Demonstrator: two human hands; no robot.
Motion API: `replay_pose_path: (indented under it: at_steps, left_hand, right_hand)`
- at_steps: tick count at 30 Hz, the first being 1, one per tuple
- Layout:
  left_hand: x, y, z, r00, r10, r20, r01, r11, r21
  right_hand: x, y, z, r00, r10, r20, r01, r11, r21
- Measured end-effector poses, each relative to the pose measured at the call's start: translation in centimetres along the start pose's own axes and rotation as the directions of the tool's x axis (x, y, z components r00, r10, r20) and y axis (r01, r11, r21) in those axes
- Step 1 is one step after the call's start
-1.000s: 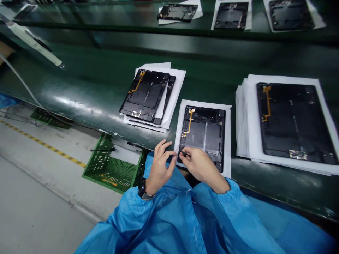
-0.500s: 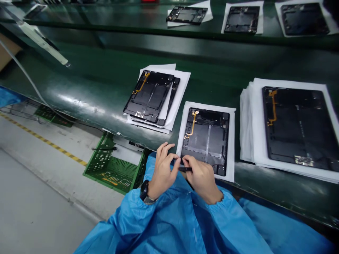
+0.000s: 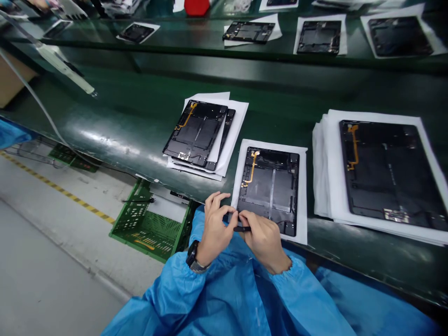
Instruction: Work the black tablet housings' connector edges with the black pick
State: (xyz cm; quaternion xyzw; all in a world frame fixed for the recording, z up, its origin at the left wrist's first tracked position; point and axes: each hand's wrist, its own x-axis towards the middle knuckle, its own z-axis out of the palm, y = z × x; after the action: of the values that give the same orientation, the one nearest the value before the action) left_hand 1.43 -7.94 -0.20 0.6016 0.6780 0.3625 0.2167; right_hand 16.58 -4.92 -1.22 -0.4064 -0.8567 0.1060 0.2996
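Note:
Right in front of me, an opened tablet housing [image 3: 268, 186] with an orange flex cable lies on a white sheet [image 3: 245, 145]. My right hand [image 3: 264, 240] is closed round a slim black tool [image 3: 242, 229] at the housing's near left corner; its exact kind is hard to see. Thumb and forefinger of my left hand [image 3: 216, 233] pinch together at the same corner, other fingers spread. Whatever lies between those fingertips is too small to make out. Both hands nearly touch.
Stacked tablet housings [image 3: 196, 135] with white sheets lie left of centre. Another housing [image 3: 392, 172] rests on a thick sheet pile at right. A rear shelf carries more tablet parts [image 3: 250, 31]. A pale electric screwdriver [image 3: 66, 70] hangs at left; a green crate [image 3: 154, 233] stands below the bench.
The view has tilted up slightly, showing more of the rear shelf. Both hands stay at the same corner of the housing, with only slight finger movement.

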Motion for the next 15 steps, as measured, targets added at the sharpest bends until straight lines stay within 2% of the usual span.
replay_pose_path:
  at_steps: [2, 4, 6, 9, 12, 15]
  left_hand:
    - [-0.1, -0.2, -0.1, 1.0, 0.015, 0.003, -0.015, 1.0, -0.001]
    - [-0.2, -0.5, -0.2, 0.999, 0.04, 0.005, -0.04, 0.999, -0.001]
    - [-0.3, -0.6, -0.3, 0.998, 0.07, 0.01, -0.07, 0.998, -0.003]
    - [-0.3, -0.8, -0.5, 0.996, 0.089, 0.005, -0.088, 0.996, -0.014]
    - [-0.2, -1.0, -0.7, 0.996, 0.061, -0.058, -0.063, 0.997, -0.034]
    - [0.0, -1.4, -0.7, 0.994, 0.057, -0.093, -0.061, 0.997, -0.046]
  right_hand:
    - [0.2, -0.2, -0.3, 0.998, 0.053, 0.036, -0.054, 0.999, 0.009]
    - [0.6, -0.4, -0.9, 0.975, 0.158, 0.156, -0.168, 0.985, 0.049]
    - [1.4, -0.5, -1.6, 0.9, 0.272, 0.34, -0.313, 0.947, 0.072]
    - [3.2, -0.6, -2.7, 0.747, 0.372, 0.551, -0.455, 0.89, 0.015]
    - [5.0, -0.5, -3.2, 0.633, 0.419, 0.651, -0.524, 0.851, -0.038]
    - [6.1, -0.2, -3.3, 0.578, 0.42, 0.699, -0.553, 0.832, -0.042]
